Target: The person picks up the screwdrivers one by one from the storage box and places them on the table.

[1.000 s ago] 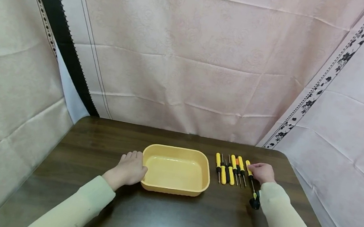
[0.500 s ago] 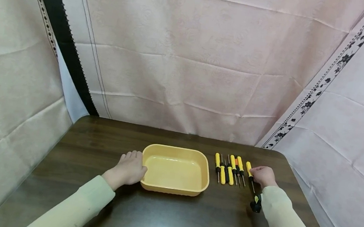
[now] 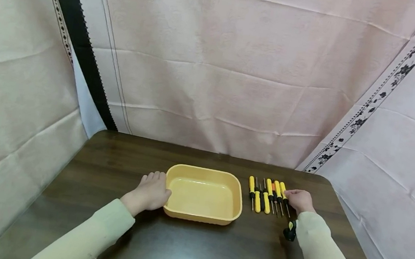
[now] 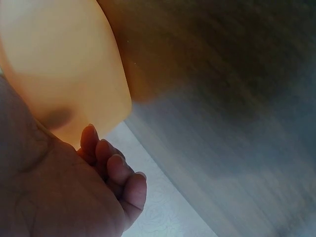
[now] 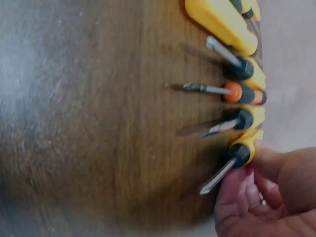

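At the left end of a yellow plastic basin (image 3: 203, 197), my left hand (image 3: 149, 192) holds the rim, thumb over the edge. The left wrist view shows its fingers (image 4: 118, 170) loosely bent beside the basin wall (image 4: 74, 44). My right hand (image 3: 299, 200) pinches the yellow handle of a screwdriver (image 5: 241, 154) at the right end of a row of screwdrivers (image 3: 268, 192). The pinched screwdriver's shaft points toward the near edge. Beside it in the right wrist view lie a yellow-and-black screwdriver (image 5: 242, 119) and an orange-and-black one (image 5: 234, 92).
The dark wooden table (image 3: 193, 252) carries the basin in the middle and the row to its right. Pale cloth hangs (image 3: 214, 70) behind the table and along both sides. A small black object (image 3: 289, 232) sits at the right wrist.
My right hand has brought its screwdriver left, against the end of the row; the gap there has closed. My left hand keeps its place on the basin. The head view has shifted slightly.
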`<state>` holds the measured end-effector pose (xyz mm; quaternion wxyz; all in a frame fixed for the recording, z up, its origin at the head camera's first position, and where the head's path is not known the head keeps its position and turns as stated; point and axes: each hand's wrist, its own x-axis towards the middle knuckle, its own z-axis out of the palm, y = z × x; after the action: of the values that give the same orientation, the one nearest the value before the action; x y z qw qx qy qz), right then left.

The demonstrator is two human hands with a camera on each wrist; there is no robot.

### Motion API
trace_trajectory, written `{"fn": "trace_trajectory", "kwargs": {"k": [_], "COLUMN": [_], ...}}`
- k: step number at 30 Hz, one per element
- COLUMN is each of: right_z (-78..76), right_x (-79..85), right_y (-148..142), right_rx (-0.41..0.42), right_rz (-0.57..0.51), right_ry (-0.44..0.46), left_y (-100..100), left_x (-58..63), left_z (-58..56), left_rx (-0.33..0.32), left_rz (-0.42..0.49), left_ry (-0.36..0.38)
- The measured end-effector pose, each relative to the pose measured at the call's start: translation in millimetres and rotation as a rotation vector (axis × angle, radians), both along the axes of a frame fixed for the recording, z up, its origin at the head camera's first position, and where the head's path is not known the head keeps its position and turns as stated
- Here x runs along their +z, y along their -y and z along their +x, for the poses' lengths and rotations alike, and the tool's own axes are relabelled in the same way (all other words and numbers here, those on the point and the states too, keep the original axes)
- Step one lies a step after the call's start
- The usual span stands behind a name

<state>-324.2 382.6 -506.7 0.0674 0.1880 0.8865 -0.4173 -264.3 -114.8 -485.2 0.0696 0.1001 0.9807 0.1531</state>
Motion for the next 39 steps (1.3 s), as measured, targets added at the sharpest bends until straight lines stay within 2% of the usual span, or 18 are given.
{"fn": "trace_trajectory", "kwargs": {"k": [10,15,22,30,39], "right_z": [7.7,9.4,8.2,7.4,6.6], "right_x": [-7.0,-5.2,-1.8,0.1,1.2], "right_y": [-11,-7,1,4,6], "right_rx": [-0.024,-0.013,-0.006,-0.031,-0.053], "right_rz": [-0.022,-0.028,0.028,0.043,0.049], "right_ry": [0.024,0.018,0.006,0.020,0.005], "left_y": [-7,-7,-5,-4,-3], "left_x": [-0.6,0.1,4.8,1.0,1.9], "left_z": [-2.1,-2.1,0.0,0.3,0.1], "left_rx": [-0.006,0.001,0.004,0.003,0.006], "left_rz": [-0.010,-0.023,-0.034,-0.032,-0.040], "left_ry": [0.028,0.025,0.023,0.018,0.013]}}
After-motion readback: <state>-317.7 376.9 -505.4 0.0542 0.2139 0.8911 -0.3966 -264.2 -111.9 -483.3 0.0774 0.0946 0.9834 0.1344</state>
